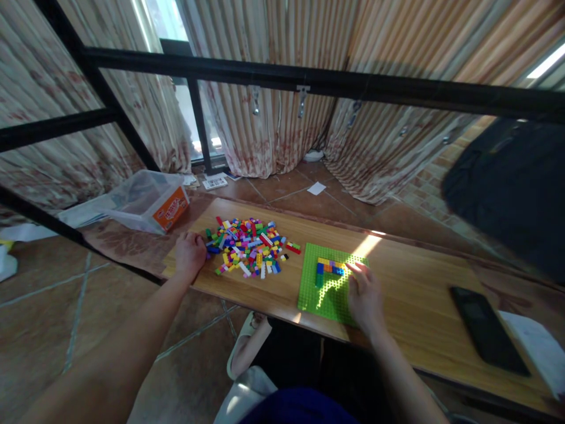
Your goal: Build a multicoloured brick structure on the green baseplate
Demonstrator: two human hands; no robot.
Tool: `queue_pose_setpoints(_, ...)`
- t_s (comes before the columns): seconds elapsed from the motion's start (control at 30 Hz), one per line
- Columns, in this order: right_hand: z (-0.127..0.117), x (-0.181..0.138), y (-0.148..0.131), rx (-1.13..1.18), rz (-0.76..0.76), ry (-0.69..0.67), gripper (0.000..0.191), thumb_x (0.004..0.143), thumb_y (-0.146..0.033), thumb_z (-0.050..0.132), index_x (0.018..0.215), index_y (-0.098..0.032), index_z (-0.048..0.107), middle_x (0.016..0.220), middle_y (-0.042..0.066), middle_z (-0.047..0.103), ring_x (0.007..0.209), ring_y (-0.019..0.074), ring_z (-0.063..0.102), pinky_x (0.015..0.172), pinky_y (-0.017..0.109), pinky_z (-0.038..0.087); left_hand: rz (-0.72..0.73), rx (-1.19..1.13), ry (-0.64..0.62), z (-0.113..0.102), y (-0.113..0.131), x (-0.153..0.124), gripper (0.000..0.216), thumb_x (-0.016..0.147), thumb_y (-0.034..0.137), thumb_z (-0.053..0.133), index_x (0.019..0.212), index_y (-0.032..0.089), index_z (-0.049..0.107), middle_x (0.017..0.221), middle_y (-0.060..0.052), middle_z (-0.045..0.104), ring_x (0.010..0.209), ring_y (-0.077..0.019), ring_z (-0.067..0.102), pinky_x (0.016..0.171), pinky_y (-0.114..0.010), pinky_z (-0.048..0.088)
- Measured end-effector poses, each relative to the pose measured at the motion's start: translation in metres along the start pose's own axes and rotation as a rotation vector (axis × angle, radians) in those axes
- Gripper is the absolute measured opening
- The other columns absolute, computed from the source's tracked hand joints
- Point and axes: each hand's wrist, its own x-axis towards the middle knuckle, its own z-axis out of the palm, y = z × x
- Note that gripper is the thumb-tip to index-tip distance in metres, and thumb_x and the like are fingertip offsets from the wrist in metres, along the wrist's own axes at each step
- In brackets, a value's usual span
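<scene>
A green baseplate (318, 291) lies on the wooden table (410, 282) with a small cluster of blue, yellow, orange and green bricks (328, 268) pressed onto its upper part. My right hand (364, 297) rests on the plate's right side, fingers curled, its fingertips just right of the cluster. A pile of loose coloured bricks (249, 244) lies left of the plate. My left hand (189, 253) sits at the pile's left edge, fingers curled down among the bricks; what they hold is hidden.
A black phone (488, 330) lies at the table's right, beside white paper (536, 347). A clear plastic bag with an orange box (170, 209) sits at the far left. A black metal frame (309, 82) crosses above. Curtains hang behind.
</scene>
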Motion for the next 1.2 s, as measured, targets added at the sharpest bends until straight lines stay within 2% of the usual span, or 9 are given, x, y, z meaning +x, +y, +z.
queue_pose_setpoints(0.17,0.007,-0.015,-0.008,-0.267,-0.111,-0.109,0.041,0.095,-0.024,0.033,0.124,-0.018,0.062,0.123,0.015,0.057,0.116,0.0277,0.048,0.097,0.046,0.042,0.012,0.009,-0.008,-0.002,0.002,0.000,0.021,0.085,0.021,0.040,0.075,0.018,0.059,0.088,-0.012,0.061,0.097,-0.0269,0.058,0.083,-0.036,0.045)
queue_pose_setpoints(0.33,0.003,-0.016,-0.016,-0.432,-0.132,-0.191,0.052,0.090,-0.012,0.034,0.137,-0.021,0.053,0.125,0.015,0.059,0.112,0.0299,0.049,0.092,0.046,0.042,0.027,0.009,0.001,-0.003,0.002,-0.001,0.022,0.085,0.022,0.039,0.078,0.017,0.060,0.091,-0.013,0.061,0.096,-0.0270,0.058,0.084,-0.036,0.045)
queue_pose_setpoints(0.6,-0.009,-0.012,-0.027,-0.674,-0.233,-0.321,0.058,0.086,-0.005,0.037,0.141,-0.018,0.048,0.124,0.016,0.061,0.108,0.0284,0.052,0.084,0.041,0.042,0.020,0.007,0.003,0.000,-0.001,-0.002,0.020,0.084,0.025,0.042,0.081,0.018,0.061,0.093,-0.012,0.062,0.096,-0.0266,0.058,0.086,-0.036,0.046)
queue_pose_setpoints(0.77,-0.010,-0.007,-0.039,-0.763,-0.284,-0.362,0.054,0.088,-0.005,0.037,0.140,-0.012,0.048,0.115,0.018,0.064,0.097,0.0282,0.055,0.077,0.040,0.043,0.031,0.004,0.000,0.000,0.000,-0.002,0.019,0.083,0.024,0.043,0.081,0.019,0.061,0.093,-0.011,0.062,0.096,-0.0259,0.059,0.087,-0.035,0.047)
queue_pose_setpoints(0.9,-0.007,-0.006,-0.041,-0.745,-0.290,-0.341,0.052,0.087,-0.004,0.036,0.138,-0.008,0.050,0.109,0.020,0.065,0.089,0.0288,0.056,0.072,0.041,0.044,0.034,-0.010,0.010,0.000,0.000,-0.003,0.018,0.082,0.023,0.044,0.079,0.018,0.061,0.091,-0.012,0.062,0.094,-0.0266,0.059,0.085,-0.036,0.047)
queue_pose_setpoints(1.0,-0.005,-0.009,-0.031,-0.665,-0.296,-0.310,0.056,0.087,-0.002,0.034,0.140,-0.011,0.048,0.113,0.019,0.064,0.097,0.0293,0.056,0.078,0.042,0.045,0.039,-0.012,0.010,0.001,-0.001,-0.002,0.017,0.082,0.022,0.045,0.078,0.018,0.061,0.090,-0.012,0.061,0.095,-0.0273,0.058,0.084,-0.037,0.047)
queue_pose_setpoints(1.1,-0.003,-0.013,-0.014,-0.506,-0.277,-0.248,0.055,0.087,-0.002,0.032,0.138,-0.015,0.050,0.121,0.016,0.061,0.108,0.0282,0.053,0.087,0.042,0.045,0.035,-0.007,0.012,0.001,-0.001,-0.001,0.017,0.081,0.022,0.045,0.078,0.018,0.060,0.089,-0.012,0.061,0.095,-0.0278,0.058,0.084,-0.037,0.047)
queue_pose_setpoints(1.2,0.001,-0.016,0.002,-0.280,-0.183,-0.130,0.045,0.091,-0.009,0.033,0.130,-0.013,0.053,0.119,0.015,0.062,0.108,0.0258,0.054,0.093,0.042,0.045,0.045,-0.011,0.011,0.002,-0.002,-0.001,0.018,0.082,0.022,0.044,0.078,0.018,0.060,0.089,-0.012,0.062,0.095,-0.0275,0.058,0.084,-0.037,0.047)
